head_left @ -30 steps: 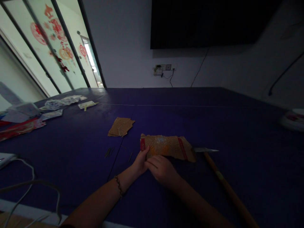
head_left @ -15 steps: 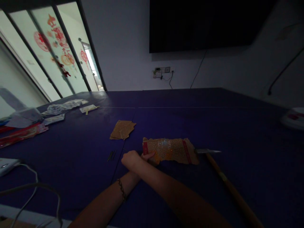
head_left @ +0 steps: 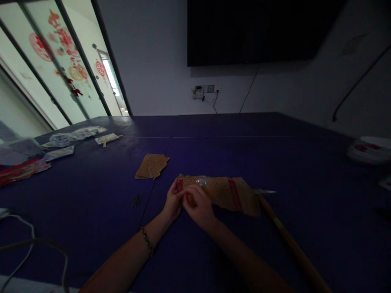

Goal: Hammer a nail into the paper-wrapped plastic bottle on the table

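Now right hand back at brown, red-banded cardboard piece over purple tabletop, fingers curled, grip unclear; left hand clamped on near-left end, so both hands engaged.

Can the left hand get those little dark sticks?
Probably yes: the left hand looks near the dark sticks, with only bare table between, but it would likely need to release the brown cardboard.

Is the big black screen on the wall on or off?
Off, by the look of it: the visible part of the screen is black, with no picture.
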`<move>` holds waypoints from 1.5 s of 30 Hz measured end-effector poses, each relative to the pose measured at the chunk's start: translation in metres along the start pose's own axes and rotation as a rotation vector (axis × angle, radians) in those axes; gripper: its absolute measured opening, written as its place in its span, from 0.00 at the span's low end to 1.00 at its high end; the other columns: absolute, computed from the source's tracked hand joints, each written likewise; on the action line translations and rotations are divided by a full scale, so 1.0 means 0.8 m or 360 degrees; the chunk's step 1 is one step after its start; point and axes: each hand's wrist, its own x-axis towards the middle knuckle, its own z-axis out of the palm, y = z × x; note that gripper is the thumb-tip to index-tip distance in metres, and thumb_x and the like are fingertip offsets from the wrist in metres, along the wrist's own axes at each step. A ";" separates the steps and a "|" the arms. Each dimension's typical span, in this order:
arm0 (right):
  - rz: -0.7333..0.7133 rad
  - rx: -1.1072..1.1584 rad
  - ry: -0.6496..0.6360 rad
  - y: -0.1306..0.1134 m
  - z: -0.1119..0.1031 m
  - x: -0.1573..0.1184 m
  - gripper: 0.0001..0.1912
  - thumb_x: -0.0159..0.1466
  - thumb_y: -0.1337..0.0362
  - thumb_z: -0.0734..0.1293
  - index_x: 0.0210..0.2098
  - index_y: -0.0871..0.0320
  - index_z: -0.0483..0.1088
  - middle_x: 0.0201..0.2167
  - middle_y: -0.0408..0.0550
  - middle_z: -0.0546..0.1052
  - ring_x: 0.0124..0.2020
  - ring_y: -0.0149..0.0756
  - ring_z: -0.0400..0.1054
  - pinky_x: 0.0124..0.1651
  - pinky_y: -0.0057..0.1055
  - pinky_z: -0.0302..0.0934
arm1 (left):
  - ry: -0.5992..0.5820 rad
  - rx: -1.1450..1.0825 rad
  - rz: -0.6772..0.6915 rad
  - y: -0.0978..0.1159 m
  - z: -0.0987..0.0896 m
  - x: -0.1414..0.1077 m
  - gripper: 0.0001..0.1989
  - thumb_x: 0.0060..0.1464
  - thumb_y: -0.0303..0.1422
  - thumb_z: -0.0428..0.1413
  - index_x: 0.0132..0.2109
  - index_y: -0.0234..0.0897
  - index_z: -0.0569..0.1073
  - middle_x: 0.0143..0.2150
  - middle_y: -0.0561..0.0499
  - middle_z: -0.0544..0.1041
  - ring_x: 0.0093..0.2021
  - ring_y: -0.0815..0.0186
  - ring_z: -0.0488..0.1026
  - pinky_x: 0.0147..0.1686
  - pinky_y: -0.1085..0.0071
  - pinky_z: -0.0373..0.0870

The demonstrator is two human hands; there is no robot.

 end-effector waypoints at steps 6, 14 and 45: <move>0.0872 0.1073 0.0503 0.048 -0.042 -0.051 0.09 0.53 0.68 0.65 0.34 0.56 0.66 0.29 0.44 0.73 0.32 0.34 0.70 0.37 0.32 0.66 | -0.0127 -0.0099 0.0003 0.006 0.006 -0.001 0.26 0.41 0.25 0.60 0.50 0.39 0.64 0.49 0.47 0.70 0.49 0.61 0.67 0.52 0.64 0.61; 0.1162 0.1087 0.0478 0.061 -0.034 -0.057 0.09 0.49 0.64 0.68 0.32 0.55 0.73 0.39 0.49 0.74 0.35 0.37 0.70 0.39 0.36 0.66 | -0.0235 -0.0091 -0.0133 0.002 0.019 -0.018 0.47 0.38 0.20 0.59 0.61 0.52 0.44 0.52 0.49 0.68 0.50 0.62 0.67 0.51 0.63 0.61; 0.0784 0.0594 0.0423 0.053 0.013 -0.047 0.06 0.55 0.64 0.64 0.28 0.55 0.74 0.28 0.46 0.77 0.31 0.37 0.71 0.37 0.33 0.65 | -0.0164 0.0805 0.0255 -0.009 0.014 -0.019 0.13 0.37 0.31 0.60 0.34 0.35 0.70 0.31 0.52 0.73 0.32 0.68 0.69 0.34 0.72 0.66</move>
